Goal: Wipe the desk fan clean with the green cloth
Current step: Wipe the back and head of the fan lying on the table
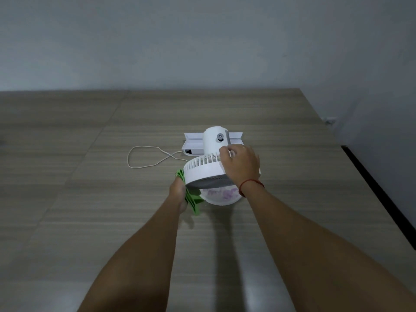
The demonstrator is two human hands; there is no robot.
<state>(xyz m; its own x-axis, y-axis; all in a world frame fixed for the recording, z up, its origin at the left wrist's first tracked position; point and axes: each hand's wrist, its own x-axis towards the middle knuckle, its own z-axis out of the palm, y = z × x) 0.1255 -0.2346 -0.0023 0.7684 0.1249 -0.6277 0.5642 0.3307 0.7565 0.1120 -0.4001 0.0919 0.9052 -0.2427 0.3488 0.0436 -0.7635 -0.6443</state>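
A white desk fan stands in the middle of the wooden table, its round grille facing me and its clamp base behind it. My right hand grips the top right of the fan's rear grille and holds it. My left hand holds the folded green cloth pressed against the lower left rim of the fan. Part of the cloth is hidden behind the fan's front. A red string bracelet circles my right wrist.
The fan's thin white cord loops on the table to the left of the base. The table's right edge runs diagonally near a grey wall. A wall stands behind the table's far edge.
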